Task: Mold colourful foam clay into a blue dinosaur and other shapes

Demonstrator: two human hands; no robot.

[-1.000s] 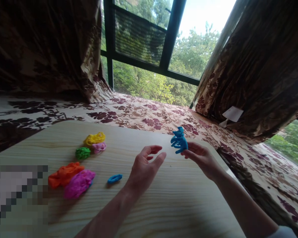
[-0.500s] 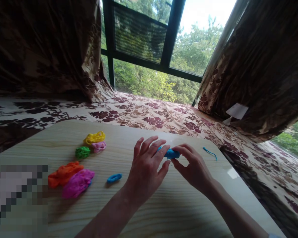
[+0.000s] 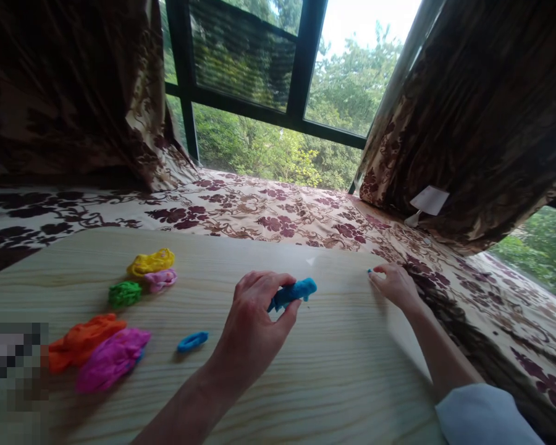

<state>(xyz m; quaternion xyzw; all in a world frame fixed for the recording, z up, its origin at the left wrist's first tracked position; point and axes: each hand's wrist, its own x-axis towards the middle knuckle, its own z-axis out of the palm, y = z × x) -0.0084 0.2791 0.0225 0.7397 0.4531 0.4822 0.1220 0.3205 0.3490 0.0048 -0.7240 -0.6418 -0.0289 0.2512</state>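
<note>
My left hand (image 3: 254, 318) is closed around a blue bundle of thin bands (image 3: 293, 292), holding it just above the wooden table (image 3: 306, 383). My right hand (image 3: 395, 284) reaches to the table's far right edge, its fingertips pinched on a small blue band (image 3: 369, 271) that is mostly hidden. A single blue band (image 3: 192, 341) lies flat to the left of my left hand.
Coloured bundles lie at the left: yellow (image 3: 151, 262), pale pink (image 3: 160, 279), green (image 3: 125, 293), orange (image 3: 81, 340) and magenta (image 3: 111, 367). A floral cloth (image 3: 269, 213) covers the ledge behind, with curtains (image 3: 472, 111) on both sides of the window.
The blue bundle passed from my right hand into my left. My right hand then moved right to the loose blue band at the table's edge. The camera shifted slightly right.
</note>
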